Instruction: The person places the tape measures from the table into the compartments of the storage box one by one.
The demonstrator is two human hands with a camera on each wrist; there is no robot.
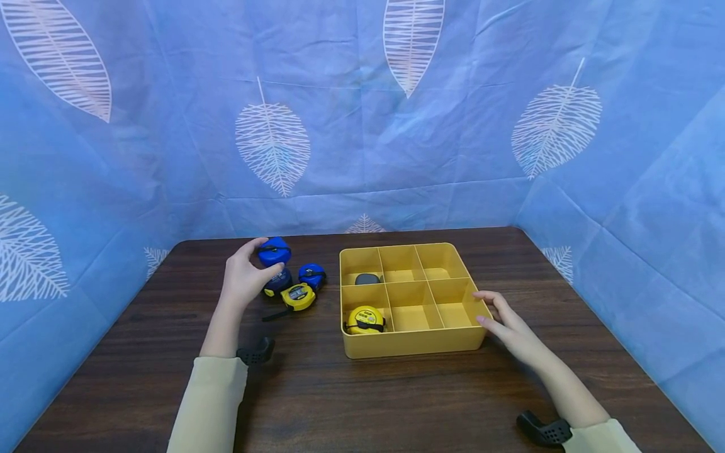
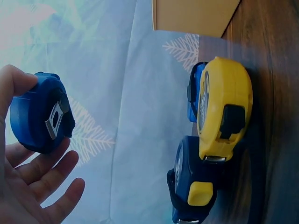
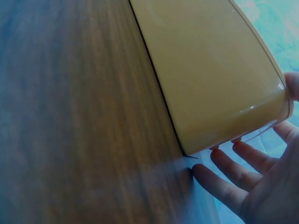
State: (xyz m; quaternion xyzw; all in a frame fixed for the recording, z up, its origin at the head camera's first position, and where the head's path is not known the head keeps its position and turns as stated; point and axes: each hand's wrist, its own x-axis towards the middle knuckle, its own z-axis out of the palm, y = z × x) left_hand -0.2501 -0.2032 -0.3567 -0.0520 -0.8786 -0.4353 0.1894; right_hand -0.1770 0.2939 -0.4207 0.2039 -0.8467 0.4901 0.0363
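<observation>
My left hand [image 1: 245,277] holds a blue tape measure [image 1: 274,251] between thumb and fingers, raised above the other tape measures. Its metal end hook shows in the left wrist view. Below it lie a dark blue tape measure [image 1: 279,282] with a yellow button, a yellow tape measure [image 1: 298,296] with a black strap, and another blue tape measure [image 1: 312,275]. My right hand [image 1: 512,330] grips the right end of a yellow divided box [image 1: 413,341], thumb at the rim and fingers along the outer wall [image 3: 219,84].
In the box's front left compartment sits a yellow tape measure [image 1: 365,319]. A dark grey rounded object [image 1: 367,279] is in the back left one. The dark wooden table [image 1: 362,402] has a blue leaf-patterned cloth [image 1: 351,138] behind it and at both sides.
</observation>
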